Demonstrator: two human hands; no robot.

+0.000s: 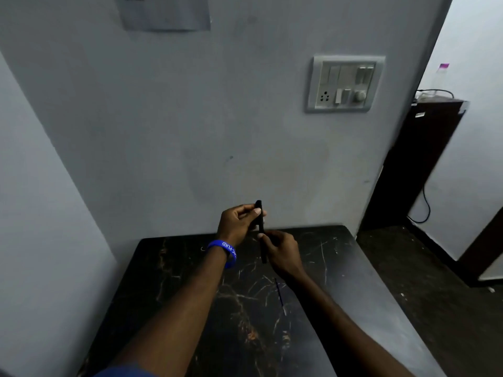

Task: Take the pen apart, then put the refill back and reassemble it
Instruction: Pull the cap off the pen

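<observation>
A black pen [260,223] stands nearly upright in the air above the far edge of the black marble table [190,268]. My left hand [236,223], with a blue wristband, pinches the pen's upper part between thumb and fingers. My right hand [281,253] grips the lower part from the right, and the pen's bottom end pokes out below the fingers. A thin refill [280,296] lies loose on the table, just below my right wrist, pointing roughly away from me.
A grey wall rises right behind the table, with a switch panel [344,83] at upper right. To the right, a dark floor drops away beside the table edge, and a dark cabinet [416,159] with a trailing cable stands there.
</observation>
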